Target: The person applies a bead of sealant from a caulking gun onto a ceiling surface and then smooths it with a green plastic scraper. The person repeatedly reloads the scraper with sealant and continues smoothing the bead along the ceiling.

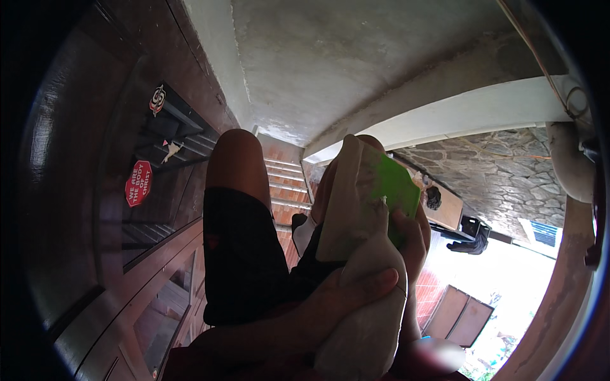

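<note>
A pale, plaster-like figure (365,330) with a broad flat base lies tilted above my lap. Green colour (397,184) covers part of the base's right side, and the rest is bare off-white. Around the narrow part below the base is my left hand (365,286), closed, with its thumb lying across the front. My right hand (413,238) curls its fingers against the green side of the base. Parts of those fingers are hidden behind the figure, and I cannot make out any tool in them.
My knees in black shorts (241,254) are under the figure. To the left stands a dark wooden door (82,190) with stickers on its glass. Ahead are pale rails (286,178) over a tiled floor. A wooden bench (445,206), dark items and a stone wall (483,165) are at the right.
</note>
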